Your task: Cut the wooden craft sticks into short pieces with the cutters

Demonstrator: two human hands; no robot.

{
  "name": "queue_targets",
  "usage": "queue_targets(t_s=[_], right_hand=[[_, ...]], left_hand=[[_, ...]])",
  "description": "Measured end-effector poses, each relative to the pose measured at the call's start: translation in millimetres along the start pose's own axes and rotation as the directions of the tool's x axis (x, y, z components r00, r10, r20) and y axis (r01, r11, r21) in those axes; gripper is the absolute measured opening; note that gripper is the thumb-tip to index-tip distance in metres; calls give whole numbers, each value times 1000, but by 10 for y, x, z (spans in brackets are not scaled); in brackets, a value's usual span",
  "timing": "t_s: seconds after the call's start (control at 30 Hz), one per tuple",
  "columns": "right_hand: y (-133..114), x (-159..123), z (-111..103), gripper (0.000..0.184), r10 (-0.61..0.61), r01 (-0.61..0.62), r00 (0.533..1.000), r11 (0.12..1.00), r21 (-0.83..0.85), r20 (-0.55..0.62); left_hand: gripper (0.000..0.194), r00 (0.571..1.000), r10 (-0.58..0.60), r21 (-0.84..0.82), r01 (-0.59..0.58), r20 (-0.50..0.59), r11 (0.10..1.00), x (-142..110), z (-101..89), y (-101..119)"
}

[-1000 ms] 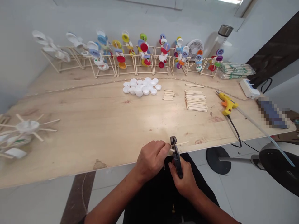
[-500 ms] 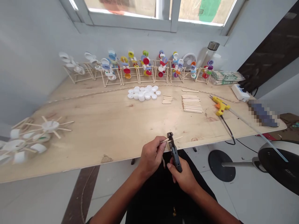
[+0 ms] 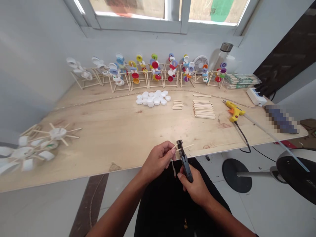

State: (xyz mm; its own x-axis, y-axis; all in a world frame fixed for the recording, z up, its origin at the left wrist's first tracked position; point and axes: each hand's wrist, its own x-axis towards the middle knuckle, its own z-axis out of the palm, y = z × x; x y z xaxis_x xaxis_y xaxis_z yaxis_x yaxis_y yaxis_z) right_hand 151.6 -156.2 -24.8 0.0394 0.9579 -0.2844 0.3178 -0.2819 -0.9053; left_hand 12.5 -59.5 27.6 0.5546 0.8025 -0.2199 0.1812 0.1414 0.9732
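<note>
My left hand (image 3: 158, 159) is closed, pinching a thin wooden stick (image 3: 174, 147) at the front edge of the table. Around the handles of a pair of dark cutting pliers (image 3: 185, 163) my right hand (image 3: 196, 186) is wrapped. The head of the pliers points up and meets the sticks just right of my left fingertips. A second thin length of wood (image 3: 189, 145) sticks out to the right of the jaws. Whether the jaws are fully closed on it I cannot tell.
White bottle caps (image 3: 154, 98), short sticks (image 3: 177, 105) and longer sticks (image 3: 203, 109) lie on the table (image 3: 111, 131). A yellow glue gun (image 3: 234, 111) rests at right. Small cap wheels on stick frames (image 3: 155, 70) line the wall. A spoked wheel (image 3: 58, 133) lies left.
The stick in my left fingers now tilts up more and stands apart from the other length at the jaws. The view has shifted slightly; my right hand keeps the pliers nearly still.
</note>
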Motion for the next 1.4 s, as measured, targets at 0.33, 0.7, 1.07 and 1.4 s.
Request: queue_targets(t_s=[0.33,0.7,1.07,1.4], right_hand=[[15,-15,0,3,-11,10,1000,998,-54,-21],[-39,-39,-50,10,-91,71,992,977,-201,-93],[-46,-40,-42,12,-124,102,988,970,-218,-90],[-107,-65,-44,8,-93,77,992,979,-189,-82]], left_hand=[[27,973,-129,13,129,193,992,63,-66,86],[25,906,-184,-52,219,381,974,84,-152,183],[24,984,52,190,-84,170,978,-34,-102,144],[18,986,127,398,-158,104,904,-69,-76,200]])
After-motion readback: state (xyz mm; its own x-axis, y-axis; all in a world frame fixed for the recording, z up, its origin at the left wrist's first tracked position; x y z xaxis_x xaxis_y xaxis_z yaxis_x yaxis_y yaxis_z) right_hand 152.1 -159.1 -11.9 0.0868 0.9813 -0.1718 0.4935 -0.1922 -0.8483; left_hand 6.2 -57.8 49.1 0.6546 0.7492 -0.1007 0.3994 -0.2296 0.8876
